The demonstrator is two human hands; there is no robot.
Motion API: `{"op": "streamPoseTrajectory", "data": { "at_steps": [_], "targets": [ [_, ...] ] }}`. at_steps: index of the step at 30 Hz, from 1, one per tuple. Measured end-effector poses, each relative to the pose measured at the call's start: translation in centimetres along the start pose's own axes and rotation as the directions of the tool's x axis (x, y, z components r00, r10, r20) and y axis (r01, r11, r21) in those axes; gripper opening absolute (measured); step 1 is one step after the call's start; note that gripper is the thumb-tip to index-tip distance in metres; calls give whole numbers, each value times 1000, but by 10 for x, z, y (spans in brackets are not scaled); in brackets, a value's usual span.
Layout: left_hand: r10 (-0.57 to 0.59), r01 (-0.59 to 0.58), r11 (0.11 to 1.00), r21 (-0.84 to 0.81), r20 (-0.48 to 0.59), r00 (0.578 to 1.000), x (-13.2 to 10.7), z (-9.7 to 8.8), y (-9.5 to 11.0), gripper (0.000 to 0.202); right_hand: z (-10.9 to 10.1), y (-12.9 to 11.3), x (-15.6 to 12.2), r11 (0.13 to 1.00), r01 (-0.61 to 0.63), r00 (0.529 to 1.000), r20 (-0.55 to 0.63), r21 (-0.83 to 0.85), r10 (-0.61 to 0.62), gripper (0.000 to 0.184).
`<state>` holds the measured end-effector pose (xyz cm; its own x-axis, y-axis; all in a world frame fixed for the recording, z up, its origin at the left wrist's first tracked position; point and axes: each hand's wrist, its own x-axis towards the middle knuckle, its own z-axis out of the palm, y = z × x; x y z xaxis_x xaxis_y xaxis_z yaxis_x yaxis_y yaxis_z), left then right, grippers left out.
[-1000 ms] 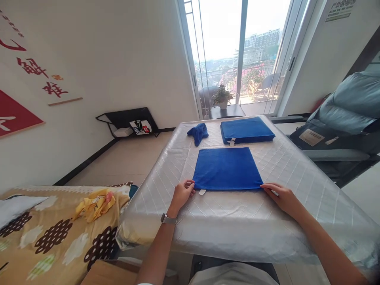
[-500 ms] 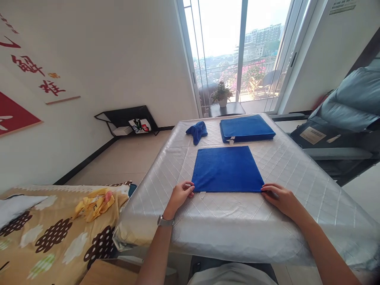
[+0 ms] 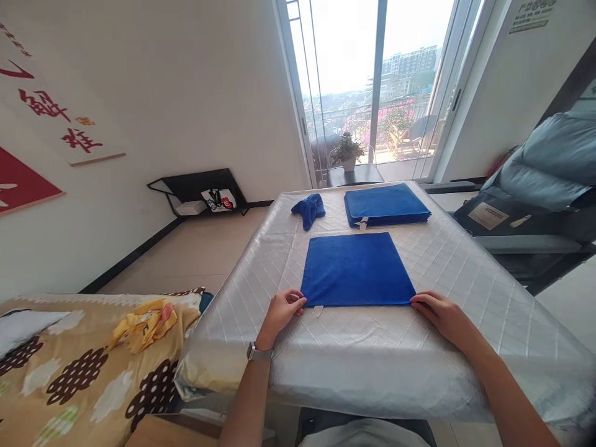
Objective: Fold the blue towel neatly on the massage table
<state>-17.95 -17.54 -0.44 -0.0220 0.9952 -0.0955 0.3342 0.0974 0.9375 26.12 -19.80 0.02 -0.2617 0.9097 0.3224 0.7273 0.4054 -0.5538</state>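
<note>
- Our left hand and right hand pinch the near corners of the flat blue towel.
- The towel lies mid-table, square to its near edge, bare cover all round.
- Long axis: left–right.

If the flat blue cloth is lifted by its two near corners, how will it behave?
The flat blue cloth will probably droop, since it looks thin and soft. It seems light. On the glossy table cover it may slide easily.
</note>
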Motion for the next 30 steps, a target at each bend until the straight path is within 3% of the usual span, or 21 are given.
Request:
{"op": "streamPoseTrajectory", "data": {
  "at_steps": [9,15,18,21,26,30],
  "targets": [
    [65,-60,987,152,-26,998,-3,2,3,25,0,5,-2,992,23,999,43,-120,-18,37],
    [57,-54,978,201,-6,998,-5,1,7,35,-4,0,-5,977,18,997,76,-211,-2,42],
    [49,-36,976,213,-56,997,-5,3,8,42,-12,-8,2,965,18,989,145,-262,21,44],
    [61,-35,962,271,-91,994,-5,7,9,35,-16,-16,23,946,9,987,154,-325,43,49],
    [60,-35,952,304,-76,995,-5,7,8,27,12,-17,65,917,3,985,161,-400,67,58],
    [50,-43,930,366,-10,999,-8,-1,12,28,46,-4,73,871,-102,957,192,-481,219,70]
  ]
}}
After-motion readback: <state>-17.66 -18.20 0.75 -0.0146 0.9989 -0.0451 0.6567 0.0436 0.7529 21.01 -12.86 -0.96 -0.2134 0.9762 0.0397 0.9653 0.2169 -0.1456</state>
